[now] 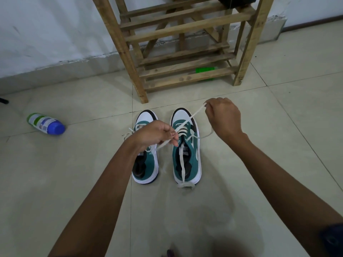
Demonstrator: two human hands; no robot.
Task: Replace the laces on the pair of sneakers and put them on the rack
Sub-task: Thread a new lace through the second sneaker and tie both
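Observation:
Two teal and white sneakers stand side by side on the floor, toes toward the rack. The left sneaker [145, 164] is partly hidden under my left hand [154, 134]. The right sneaker [186, 156] has a white lace [182, 162] through its lower eyelets. My left hand pinches that lace above the right sneaker's tongue. My right hand [222, 117] pinches the lace's other end, pulled taut up to the right of the toe. A loose stretch trails down the tongue and past the heel. The wooden rack [178, 45] stands just beyond the shoes.
A white bottle with a blue cap [46, 124] lies on the tiled floor at the left. A green object [206, 70] lies under the rack's lowest slats. A dark item sits on the rack's upper shelf. The white wall runs behind.

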